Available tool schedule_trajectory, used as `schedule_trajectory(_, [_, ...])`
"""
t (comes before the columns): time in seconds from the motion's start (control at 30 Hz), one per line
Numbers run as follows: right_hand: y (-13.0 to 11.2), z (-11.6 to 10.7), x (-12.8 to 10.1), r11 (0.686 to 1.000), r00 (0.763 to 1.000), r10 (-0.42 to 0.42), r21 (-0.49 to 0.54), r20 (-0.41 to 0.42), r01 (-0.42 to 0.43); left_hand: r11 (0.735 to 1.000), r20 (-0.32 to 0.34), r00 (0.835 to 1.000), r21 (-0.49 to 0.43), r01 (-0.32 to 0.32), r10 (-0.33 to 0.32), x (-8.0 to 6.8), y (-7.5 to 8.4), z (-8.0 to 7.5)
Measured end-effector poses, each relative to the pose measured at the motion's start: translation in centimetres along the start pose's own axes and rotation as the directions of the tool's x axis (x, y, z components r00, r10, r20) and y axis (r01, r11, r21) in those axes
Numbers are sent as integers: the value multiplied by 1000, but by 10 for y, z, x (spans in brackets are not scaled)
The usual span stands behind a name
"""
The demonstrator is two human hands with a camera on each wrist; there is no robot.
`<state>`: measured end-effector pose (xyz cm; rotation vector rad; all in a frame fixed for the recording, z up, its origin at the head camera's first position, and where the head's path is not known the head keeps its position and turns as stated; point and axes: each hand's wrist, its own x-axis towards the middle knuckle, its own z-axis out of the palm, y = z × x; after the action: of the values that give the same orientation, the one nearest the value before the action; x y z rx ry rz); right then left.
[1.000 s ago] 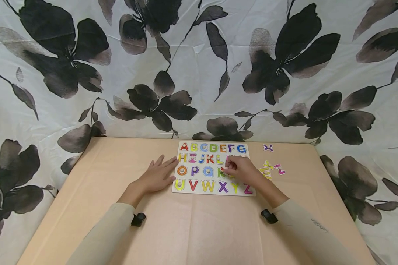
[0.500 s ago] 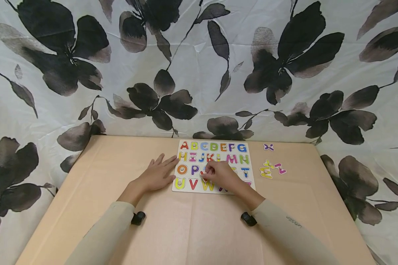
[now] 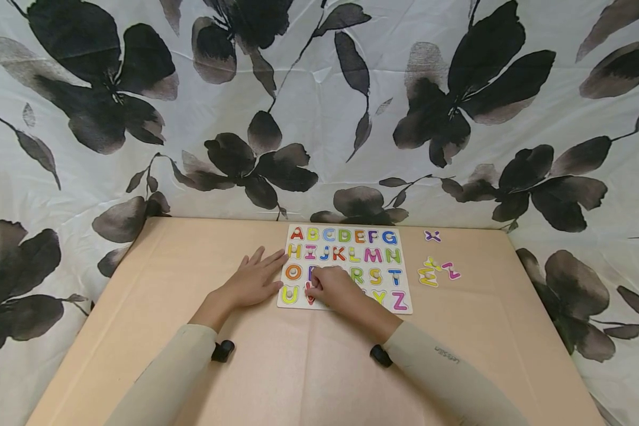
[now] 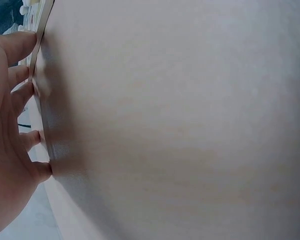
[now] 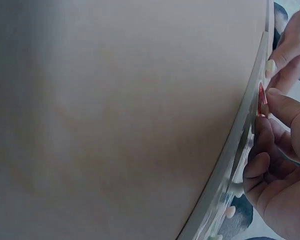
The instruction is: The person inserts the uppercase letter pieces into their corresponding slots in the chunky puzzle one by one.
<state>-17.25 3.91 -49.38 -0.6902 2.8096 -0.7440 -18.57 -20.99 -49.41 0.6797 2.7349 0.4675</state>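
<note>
A wooden alphabet puzzle board lies at the far middle of the table, with coloured letters in its slots. My left hand lies flat on the table, its straight fingers touching the board's left edge. My right hand is curled over the board's bottom row near the left. In the right wrist view its thumb and fingers pinch a thin red piece at the board's surface. I cannot tell which letter it is. The hand hides the letters under it.
Loose letters lie on the tan table right of the board: a purple X, yellow pieces and a pink one. A black-and-white flowered cloth hangs behind and beside the table.
My right hand has slid left and slightly nearer across the board, from the middle-right letters to the bottom-left ones, uncovering R, S, T, Y and Z. The left hand has stayed put.
</note>
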Motion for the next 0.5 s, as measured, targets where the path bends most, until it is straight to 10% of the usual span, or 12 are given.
schedule_trajectory(0.5, [-7, 0, -2, 994, 995, -98, -47, 34, 100, 1000, -14, 1000, 9, -7, 7, -1, 1, 0])
